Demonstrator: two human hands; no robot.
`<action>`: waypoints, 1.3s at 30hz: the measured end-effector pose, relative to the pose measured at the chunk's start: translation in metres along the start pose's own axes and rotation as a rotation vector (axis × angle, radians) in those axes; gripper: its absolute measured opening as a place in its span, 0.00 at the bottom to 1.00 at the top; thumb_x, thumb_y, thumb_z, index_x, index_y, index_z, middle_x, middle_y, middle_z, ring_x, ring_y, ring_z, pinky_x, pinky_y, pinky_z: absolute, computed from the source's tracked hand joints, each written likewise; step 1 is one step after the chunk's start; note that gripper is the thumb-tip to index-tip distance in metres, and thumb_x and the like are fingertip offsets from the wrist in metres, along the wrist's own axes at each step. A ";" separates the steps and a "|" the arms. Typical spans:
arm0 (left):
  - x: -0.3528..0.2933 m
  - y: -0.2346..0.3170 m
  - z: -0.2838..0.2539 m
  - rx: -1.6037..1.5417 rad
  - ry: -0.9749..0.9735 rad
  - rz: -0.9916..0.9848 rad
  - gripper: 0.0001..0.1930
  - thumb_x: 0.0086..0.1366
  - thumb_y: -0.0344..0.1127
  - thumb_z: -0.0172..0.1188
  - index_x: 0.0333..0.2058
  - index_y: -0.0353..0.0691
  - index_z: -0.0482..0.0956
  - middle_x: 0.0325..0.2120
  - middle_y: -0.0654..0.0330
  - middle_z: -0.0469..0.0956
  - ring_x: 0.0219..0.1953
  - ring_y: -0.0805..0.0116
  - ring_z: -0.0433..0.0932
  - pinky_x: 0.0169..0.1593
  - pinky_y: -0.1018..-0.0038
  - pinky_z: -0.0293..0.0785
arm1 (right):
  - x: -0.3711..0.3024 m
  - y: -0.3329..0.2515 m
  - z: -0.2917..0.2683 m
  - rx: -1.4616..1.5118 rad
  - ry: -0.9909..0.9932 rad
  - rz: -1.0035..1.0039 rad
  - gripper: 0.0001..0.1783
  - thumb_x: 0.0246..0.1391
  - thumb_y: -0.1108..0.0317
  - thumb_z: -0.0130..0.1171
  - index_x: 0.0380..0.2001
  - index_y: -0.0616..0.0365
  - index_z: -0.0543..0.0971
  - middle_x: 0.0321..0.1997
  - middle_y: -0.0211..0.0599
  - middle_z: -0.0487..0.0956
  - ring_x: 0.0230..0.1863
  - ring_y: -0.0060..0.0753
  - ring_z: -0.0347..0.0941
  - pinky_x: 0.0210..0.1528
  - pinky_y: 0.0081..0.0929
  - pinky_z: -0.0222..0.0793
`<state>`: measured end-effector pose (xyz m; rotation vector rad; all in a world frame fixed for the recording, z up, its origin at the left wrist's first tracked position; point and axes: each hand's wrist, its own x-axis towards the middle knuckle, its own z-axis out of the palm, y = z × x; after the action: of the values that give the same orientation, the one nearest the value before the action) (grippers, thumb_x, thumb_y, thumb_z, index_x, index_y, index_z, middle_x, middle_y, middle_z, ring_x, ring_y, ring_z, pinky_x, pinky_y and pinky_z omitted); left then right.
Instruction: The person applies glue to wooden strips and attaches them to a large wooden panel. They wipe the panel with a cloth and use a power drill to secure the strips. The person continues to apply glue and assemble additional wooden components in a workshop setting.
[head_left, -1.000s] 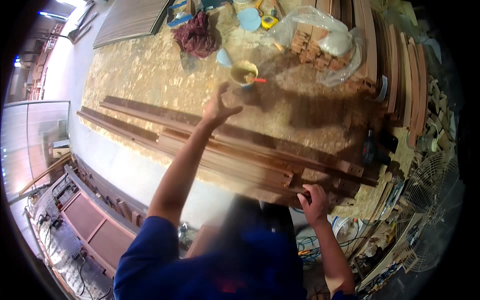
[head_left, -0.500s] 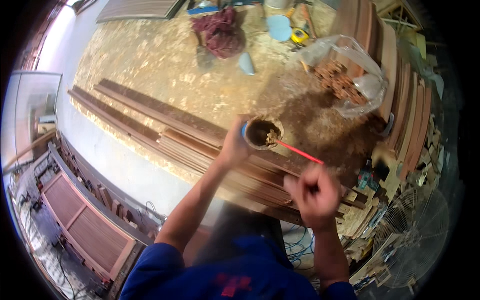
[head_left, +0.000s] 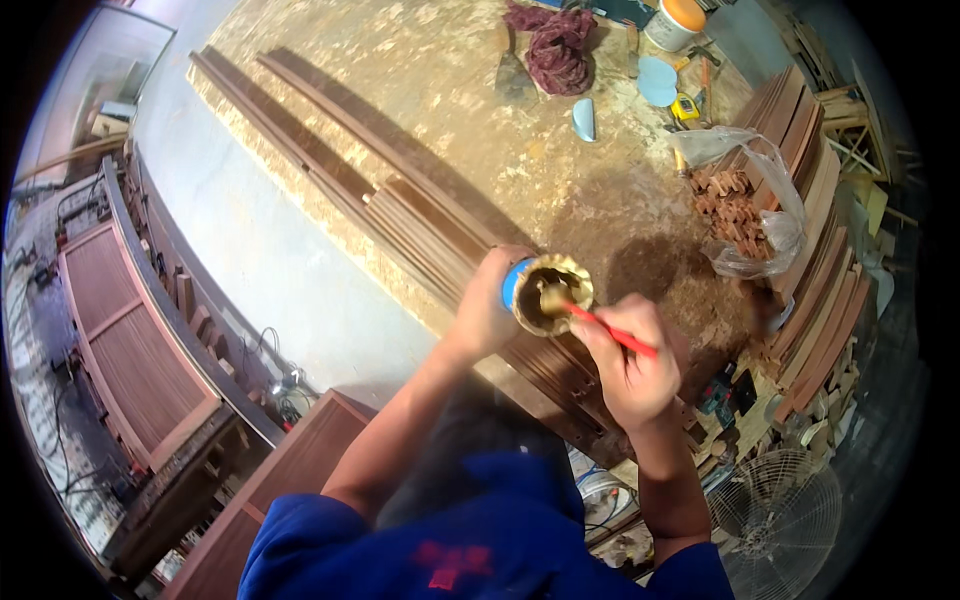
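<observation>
My left hand (head_left: 484, 308) is wrapped round a small blue can (head_left: 515, 284) whose rim is thickly crusted with dried yellowish-brown stuff. The can tilts so its mouth faces up toward me. Pinched in my right hand (head_left: 640, 375) is a brush with a red handle (head_left: 612, 331); its head is down inside the can, coated in the same stuff, so I cannot make out the bristles. Long brown wood strips (head_left: 425, 235) lie side by side on the worktable (head_left: 400, 110), running beneath my hands.
A clear plastic bag (head_left: 787, 238) of small brown wooden pieces (head_left: 728, 210) lies at right, beside stacked boards (head_left: 825, 330). A maroon cloth (head_left: 560, 55), yellow tape measure (head_left: 685, 107) and white tub (head_left: 672, 28) are at the far side. A drill (head_left: 718, 395) and fan (head_left: 775, 520) are lower right.
My right hand now grips the red handle, which earlier stuck out of the can with that hand apart from it. The view has shifted, and a brown wooden panel shows at lower left.
</observation>
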<state>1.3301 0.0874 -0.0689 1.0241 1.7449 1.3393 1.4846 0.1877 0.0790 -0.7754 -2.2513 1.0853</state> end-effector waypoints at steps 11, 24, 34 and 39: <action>-0.076 0.015 0.008 0.078 0.138 -0.051 0.31 0.50 0.23 0.73 0.54 0.40 0.73 0.45 0.49 0.77 0.50 0.49 0.78 0.54 0.62 0.74 | -0.052 -0.013 -0.024 0.145 -0.028 0.092 0.09 0.59 0.76 0.67 0.35 0.62 0.75 0.30 0.38 0.80 0.27 0.29 0.78 0.31 0.26 0.73; -0.078 -0.008 -0.048 -0.082 0.115 -0.230 0.37 0.49 0.21 0.75 0.58 0.39 0.69 0.49 0.56 0.78 0.54 0.63 0.77 0.59 0.67 0.72 | -0.027 0.010 -0.040 0.334 -0.010 0.278 0.05 0.64 0.76 0.59 0.41 0.66 0.77 0.35 0.42 0.81 0.29 0.25 0.79 0.35 0.23 0.78; -0.092 -0.070 -0.095 -0.266 0.252 -0.332 0.43 0.51 0.21 0.73 0.66 0.38 0.64 0.54 0.56 0.76 0.59 0.63 0.75 0.64 0.66 0.71 | 0.002 0.038 -0.004 0.441 0.074 0.433 0.04 0.67 0.72 0.57 0.39 0.62 0.75 0.30 0.41 0.82 0.27 0.27 0.79 0.33 0.25 0.78; -0.122 -0.071 -0.121 -0.248 0.268 -0.434 0.41 0.52 0.21 0.72 0.65 0.34 0.64 0.53 0.56 0.77 0.56 0.66 0.76 0.62 0.69 0.72 | 0.004 0.074 0.056 0.340 0.142 0.403 0.05 0.68 0.74 0.56 0.36 0.62 0.73 0.29 0.42 0.82 0.25 0.26 0.79 0.30 0.23 0.79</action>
<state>1.2651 -0.0835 -0.1041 0.3137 1.8023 1.4032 1.4647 0.1998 -0.0113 -1.1425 -1.7665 1.4952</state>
